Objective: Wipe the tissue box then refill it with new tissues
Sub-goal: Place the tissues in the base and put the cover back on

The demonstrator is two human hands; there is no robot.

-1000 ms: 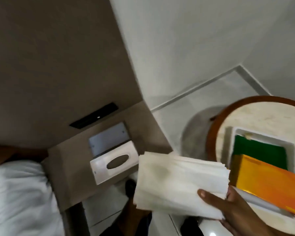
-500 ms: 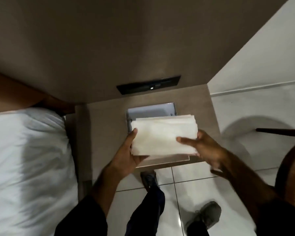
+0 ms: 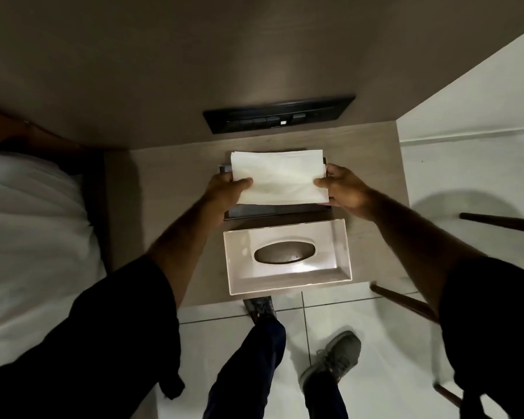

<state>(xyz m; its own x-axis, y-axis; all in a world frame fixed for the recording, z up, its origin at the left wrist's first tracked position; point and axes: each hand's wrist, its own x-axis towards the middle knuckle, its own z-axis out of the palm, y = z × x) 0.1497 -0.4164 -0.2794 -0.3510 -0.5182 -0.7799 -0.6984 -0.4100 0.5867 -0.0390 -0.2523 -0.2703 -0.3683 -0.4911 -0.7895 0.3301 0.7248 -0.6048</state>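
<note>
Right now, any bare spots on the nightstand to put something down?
Bare strips on the nightstand: left of the left hand toward the bed, and right of the right hand. Centre is crowded: tissue stack over the tray, box cover in front.

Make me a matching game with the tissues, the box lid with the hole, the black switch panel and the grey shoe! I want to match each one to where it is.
Things:
1. stack of tissues
2. box lid
3. switch panel
4. grey shoe

Places:
A. on the tiled floor
B. on the wall above the bedside table
C. held between left hand and right hand
D. lying on the table, nearest the person

Pairs: 1-C, 2-D, 3-B, 4-A
</note>
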